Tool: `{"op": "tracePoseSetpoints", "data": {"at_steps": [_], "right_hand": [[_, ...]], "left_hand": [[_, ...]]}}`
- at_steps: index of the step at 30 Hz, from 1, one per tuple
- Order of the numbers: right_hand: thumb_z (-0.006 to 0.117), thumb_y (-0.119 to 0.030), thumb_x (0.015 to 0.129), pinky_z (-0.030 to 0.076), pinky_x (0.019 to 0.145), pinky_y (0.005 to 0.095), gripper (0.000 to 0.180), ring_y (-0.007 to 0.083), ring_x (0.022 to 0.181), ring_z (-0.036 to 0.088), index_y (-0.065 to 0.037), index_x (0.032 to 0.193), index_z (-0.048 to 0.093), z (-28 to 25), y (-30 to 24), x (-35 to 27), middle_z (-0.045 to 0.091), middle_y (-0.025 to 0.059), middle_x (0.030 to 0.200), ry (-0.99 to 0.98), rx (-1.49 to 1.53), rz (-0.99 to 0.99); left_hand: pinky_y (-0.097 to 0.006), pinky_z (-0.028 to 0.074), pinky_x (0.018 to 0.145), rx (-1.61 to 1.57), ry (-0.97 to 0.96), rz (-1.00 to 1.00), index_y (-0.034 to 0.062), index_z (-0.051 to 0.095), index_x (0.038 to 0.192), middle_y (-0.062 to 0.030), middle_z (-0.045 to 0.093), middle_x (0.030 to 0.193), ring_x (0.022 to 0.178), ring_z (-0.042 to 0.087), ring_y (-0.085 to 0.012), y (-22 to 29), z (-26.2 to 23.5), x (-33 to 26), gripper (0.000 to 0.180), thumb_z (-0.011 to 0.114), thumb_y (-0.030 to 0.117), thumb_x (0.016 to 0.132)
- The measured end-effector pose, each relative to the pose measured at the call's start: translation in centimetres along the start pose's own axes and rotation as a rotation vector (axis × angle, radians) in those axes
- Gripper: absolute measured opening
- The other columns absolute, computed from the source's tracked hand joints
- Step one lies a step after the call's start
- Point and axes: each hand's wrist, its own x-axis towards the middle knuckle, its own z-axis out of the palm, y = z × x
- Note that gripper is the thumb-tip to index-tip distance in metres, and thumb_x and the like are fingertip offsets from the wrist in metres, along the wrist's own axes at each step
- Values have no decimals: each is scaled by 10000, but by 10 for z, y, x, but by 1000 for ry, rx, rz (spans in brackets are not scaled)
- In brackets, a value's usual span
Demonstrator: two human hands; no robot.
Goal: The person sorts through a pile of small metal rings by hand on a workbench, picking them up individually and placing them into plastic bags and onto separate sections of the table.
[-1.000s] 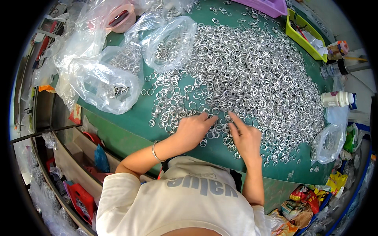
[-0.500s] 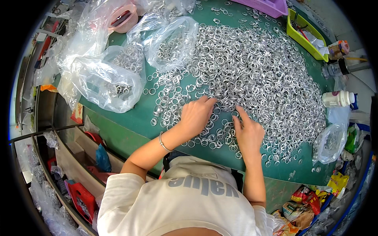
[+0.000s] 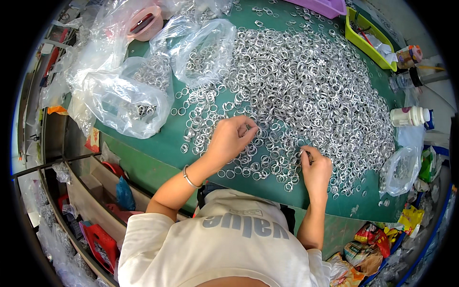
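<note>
A wide heap of silver metal rings [image 3: 306, 81] covers much of the green table [image 3: 158, 150]. Looser rings [image 3: 201, 119] are scattered along its left side. My left hand [image 3: 229, 138], a bangle on its wrist, is curled at the near left edge of the heap. Some rings [image 3: 246, 129] show between its thumb and fingers. To the right, my right hand [image 3: 316, 170] is closed over the near part of the heap, thumb and index finger drawn together. What lies between those fingertips is small and partly hidden. A small cluster of rings [image 3: 275, 158] lies between both hands.
Clear plastic bags [image 3: 129, 105] with rings inside lie at the left, beside a pink basket [image 3: 146, 24]. Purple [image 3: 322, 7] and yellow-green [image 3: 368, 40] trays stand at the back. A white bottle [image 3: 409, 116] and another bag [image 3: 400, 170] line the right edge. Open drawers [image 3: 95, 177] stand lower left.
My right hand has pulled back toward me and to the right, its stretched fingers now curled in. My left hand has moved slightly left and its fingers have closed around rings.
</note>
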Motion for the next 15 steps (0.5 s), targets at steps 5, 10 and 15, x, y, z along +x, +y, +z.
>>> {"op": "tracePoseSetpoints", "data": {"at_steps": [5, 10, 15], "right_hand": [[660, -102, 786, 407, 466, 317, 89, 210, 432, 522, -16, 807, 662, -2, 0, -6, 579, 102, 544, -19, 268, 54], [680, -122, 782, 395, 466, 315, 127, 206, 438, 519, 1, 773, 654, -10, 5, -11, 579, 103, 547, -65, 276, 159], [688, -164, 789, 401, 472, 328, 166, 236, 454, 541, -3, 769, 657, -11, 24, -25, 589, 126, 568, 10, 190, 128]], "left_hand": [[-250, 282, 438, -104, -105, -37, 2, 651, 814, 7, 348, 491, 459, 309, -64, 10, 8, -5, 63, 652, 57, 784], [-276, 316, 440, -54, -144, 42, 7, 658, 790, -19, 396, 487, 447, 370, -98, 16, 23, -11, 70, 663, 73, 765], [-286, 342, 439, -14, -192, 114, 8, 655, 789, -46, 422, 493, 422, 393, -132, 27, 43, -17, 90, 674, 90, 757]]}}
